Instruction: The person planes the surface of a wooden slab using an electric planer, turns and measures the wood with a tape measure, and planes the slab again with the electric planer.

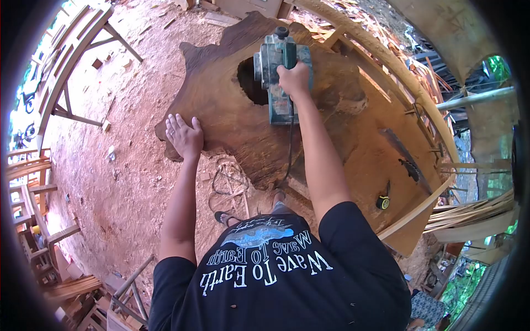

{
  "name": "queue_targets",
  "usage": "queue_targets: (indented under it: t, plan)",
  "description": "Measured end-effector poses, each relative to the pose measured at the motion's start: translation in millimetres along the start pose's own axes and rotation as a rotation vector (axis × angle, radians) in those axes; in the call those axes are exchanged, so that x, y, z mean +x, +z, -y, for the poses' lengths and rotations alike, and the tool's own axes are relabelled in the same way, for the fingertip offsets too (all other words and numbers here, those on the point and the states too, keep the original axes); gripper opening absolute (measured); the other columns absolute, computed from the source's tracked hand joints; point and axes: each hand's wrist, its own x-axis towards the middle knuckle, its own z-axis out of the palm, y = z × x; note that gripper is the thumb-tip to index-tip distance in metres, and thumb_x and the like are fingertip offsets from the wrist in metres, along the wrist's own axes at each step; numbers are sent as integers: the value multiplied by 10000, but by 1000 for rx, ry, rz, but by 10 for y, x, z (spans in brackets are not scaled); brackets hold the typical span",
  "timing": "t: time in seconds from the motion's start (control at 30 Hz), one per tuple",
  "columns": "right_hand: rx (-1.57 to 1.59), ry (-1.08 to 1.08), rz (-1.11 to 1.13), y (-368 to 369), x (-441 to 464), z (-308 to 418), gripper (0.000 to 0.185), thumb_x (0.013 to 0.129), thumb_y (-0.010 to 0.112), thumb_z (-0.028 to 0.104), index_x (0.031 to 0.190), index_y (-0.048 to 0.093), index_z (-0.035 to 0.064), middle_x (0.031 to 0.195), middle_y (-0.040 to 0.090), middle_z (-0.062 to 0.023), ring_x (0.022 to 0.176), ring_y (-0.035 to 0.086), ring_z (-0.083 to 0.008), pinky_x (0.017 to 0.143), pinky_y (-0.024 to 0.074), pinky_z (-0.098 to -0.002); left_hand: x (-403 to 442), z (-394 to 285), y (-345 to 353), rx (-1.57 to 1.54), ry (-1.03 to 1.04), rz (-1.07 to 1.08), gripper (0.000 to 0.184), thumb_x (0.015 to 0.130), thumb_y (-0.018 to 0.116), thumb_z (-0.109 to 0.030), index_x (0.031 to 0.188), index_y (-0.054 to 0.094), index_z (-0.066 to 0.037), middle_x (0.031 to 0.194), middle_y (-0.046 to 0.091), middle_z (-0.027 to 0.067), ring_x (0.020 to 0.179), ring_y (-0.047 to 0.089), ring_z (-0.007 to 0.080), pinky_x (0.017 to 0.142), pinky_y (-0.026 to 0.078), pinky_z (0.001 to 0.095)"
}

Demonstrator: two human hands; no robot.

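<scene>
A large brown wood slab (221,94) with a ragged natural edge and a dark hole near its middle lies in front of me. My right hand (293,80) is wrapped round the handle of a green electric planer (280,105), which rests on the slab over the right side of the hole. The planer's dark cord (291,146) runs back toward my body. My left hand (186,136) lies flat on the slab's left edge, fingers spread, holding nothing.
A handsaw (406,157) and a yellow tape measure (382,202) lie on the board (370,143) at the right. Looped cord (228,179) lies among shavings near my feet. Wooden frames (83,60) stand at the far left. Thin wood strips (469,212) are stacked at the right.
</scene>
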Motion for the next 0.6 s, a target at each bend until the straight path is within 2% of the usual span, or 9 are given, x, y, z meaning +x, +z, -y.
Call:
queue_targets:
  t: [0.13,0.23,0.4,0.5,0.53,0.57,0.6]
  plan:
    - [-17,-25,5,38,234,-65,285,713,662,176,876,697,-55,796,709,-247,812,707,-409,756,549,-462,8,18,28,13,11,-18,693,993,472,-479,1475,427,17,1592,341,188,1508,251,330,1232,172,465]
    - [-18,-70,36,25,342,-46,186,767,683,86,871,654,-65,658,651,-103,464,616,-179,440,501,-340,2,1,3,15,10,-24,688,992,476,-476,1468,435,19,1588,346,190,1505,258,331,1231,176,465]
    - [-37,-45,82,37,639,9,162,797,696,112,757,653,-39,588,635,-98,458,617,-186,447,494,-354,-16,15,6,15,11,-61,683,973,507,-484,1442,472,11,1571,379,186,1485,296,323,1221,197,455]
    - [60,-49,201,51,1036,12,218,757,699,200,727,690,-16,582,670,-118,502,675,-200,540,544,-359,51,-25,-61,-5,-11,-59,678,955,528,-488,1426,498,-2,1563,395,173,1480,309,308,1218,207,448]
    - [-43,-59,216,34,1151,13,222,774,722,204,740,693,-13,583,669,-107,498,669,-195,533,543,-350,47,-34,-65,-10,-18,-65,676,948,536,-491,1421,506,-9,1561,401,168,1478,313,303,1217,209,444]
    - [51,-84,257,25,1180,57,249,778,739,230,758,697,-15,600,678,-108,502,666,-186,535,541,-336,18,-19,-52,-16,-26,-66,674,942,543,-494,1416,515,-15,1558,406,163,1477,317,298,1216,210,441]
    - [-31,-126,236,15,1129,62,294,777,755,266,778,702,-23,647,695,-138,552,688,-224,570,551,-357,14,-11,-38,-26,-26,-94,670,935,551,-500,1410,526,-29,1551,418,156,1474,324,295,1217,210,434]
